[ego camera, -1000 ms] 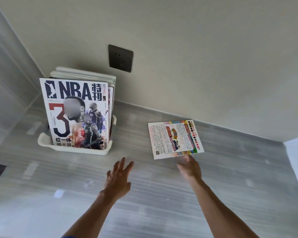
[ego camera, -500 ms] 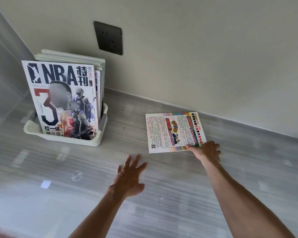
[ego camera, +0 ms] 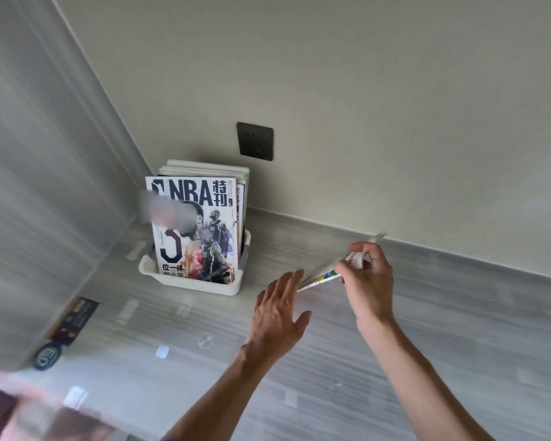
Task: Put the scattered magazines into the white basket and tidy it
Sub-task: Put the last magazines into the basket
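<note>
A white basket (ego camera: 204, 286) stands on the grey floor in the corner, holding several upright magazines; the front one is an NBA magazine (ego camera: 198, 230). My right hand (ego camera: 368, 281) grips a thin colourful magazine (ego camera: 323, 276), lifted off the floor and seen nearly edge-on, to the right of the basket. My left hand (ego camera: 280, 316) is spread open just below the magazine's near end, its fingertips close to it; whether they touch is unclear.
A dark wall socket (ego camera: 255, 141) sits above the basket on the beige wall. A grey panel (ego camera: 45, 186) rises at the left. A dark flat object (ego camera: 74, 319) and a round dark tag (ego camera: 46, 358) lie at the panel's foot.
My right hand has gripped the colourful magazine and lifted it off the floor, tilting it edge-on. My left hand has moved up toward it. The view has swung right and back.
</note>
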Motion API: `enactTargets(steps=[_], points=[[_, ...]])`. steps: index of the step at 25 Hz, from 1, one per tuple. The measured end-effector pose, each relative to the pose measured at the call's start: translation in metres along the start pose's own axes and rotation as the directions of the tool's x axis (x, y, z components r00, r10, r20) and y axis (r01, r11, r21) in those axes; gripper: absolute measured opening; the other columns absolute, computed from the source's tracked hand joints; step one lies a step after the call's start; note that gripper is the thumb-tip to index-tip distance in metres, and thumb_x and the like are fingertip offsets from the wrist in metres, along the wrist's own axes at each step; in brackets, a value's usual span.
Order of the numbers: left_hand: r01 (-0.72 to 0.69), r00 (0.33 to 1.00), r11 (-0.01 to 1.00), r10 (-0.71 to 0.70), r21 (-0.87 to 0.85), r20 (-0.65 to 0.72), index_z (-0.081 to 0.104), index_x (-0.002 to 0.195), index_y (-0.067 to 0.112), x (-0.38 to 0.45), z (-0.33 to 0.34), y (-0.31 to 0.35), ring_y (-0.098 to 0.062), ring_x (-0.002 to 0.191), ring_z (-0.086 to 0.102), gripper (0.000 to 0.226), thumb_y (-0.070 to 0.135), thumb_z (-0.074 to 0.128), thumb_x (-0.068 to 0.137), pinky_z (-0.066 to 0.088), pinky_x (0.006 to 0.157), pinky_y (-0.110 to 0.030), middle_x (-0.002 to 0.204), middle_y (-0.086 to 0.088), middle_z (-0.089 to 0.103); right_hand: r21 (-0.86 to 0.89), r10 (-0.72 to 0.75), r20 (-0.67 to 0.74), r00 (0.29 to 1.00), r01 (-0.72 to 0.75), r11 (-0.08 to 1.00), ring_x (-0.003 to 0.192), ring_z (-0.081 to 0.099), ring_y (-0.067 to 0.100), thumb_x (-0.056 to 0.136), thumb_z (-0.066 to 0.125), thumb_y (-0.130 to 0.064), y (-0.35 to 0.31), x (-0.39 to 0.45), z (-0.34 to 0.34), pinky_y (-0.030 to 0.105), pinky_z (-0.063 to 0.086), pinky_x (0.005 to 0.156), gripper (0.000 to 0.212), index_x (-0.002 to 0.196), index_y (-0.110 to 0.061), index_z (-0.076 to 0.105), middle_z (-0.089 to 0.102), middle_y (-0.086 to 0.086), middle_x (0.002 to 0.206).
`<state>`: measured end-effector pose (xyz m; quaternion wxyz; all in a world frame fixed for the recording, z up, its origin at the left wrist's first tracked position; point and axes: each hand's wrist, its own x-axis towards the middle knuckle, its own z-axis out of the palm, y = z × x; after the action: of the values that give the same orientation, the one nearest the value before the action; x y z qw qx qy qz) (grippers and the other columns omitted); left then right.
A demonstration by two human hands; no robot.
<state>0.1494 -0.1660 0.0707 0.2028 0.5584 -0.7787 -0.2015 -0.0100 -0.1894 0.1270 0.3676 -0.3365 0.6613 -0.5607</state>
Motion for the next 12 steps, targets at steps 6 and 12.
enactTargets(steps=[6,12], points=[[0.025,0.909,0.941,-0.163,-0.338,-0.384,0.063,0.112,0.024,0.010,-0.095,-0.055,-0.018,0.078,0.066,0.028,0.016,0.053,0.087,0.051,0.067,-0.028,0.090,-0.003,0.075,0.163,-0.124,0.396,0.910,0.063,0.985,0.084,0.070,0.007,0.086,0.070,-0.013,-0.067,-0.048,0.084,0.019,0.055,0.072,0.045,0.123,-0.029,0.051,0.076,-0.004,0.087],[0.011,0.932,0.772,-0.239,-0.636,-0.273,0.062,0.102,0.031,0.027,-0.181,-0.137,-0.003,0.072,0.066,0.020,0.023,0.064,0.084,0.052,0.058,-0.021,0.082,0.014,0.071,-0.002,-0.137,0.245,0.960,0.142,0.990,0.081,0.068,0.009,0.083,0.070,0.000,-0.033,-0.050,0.140,0.017,0.053,0.068,0.067,0.134,-0.033,0.040,0.069,-0.006,0.103]])
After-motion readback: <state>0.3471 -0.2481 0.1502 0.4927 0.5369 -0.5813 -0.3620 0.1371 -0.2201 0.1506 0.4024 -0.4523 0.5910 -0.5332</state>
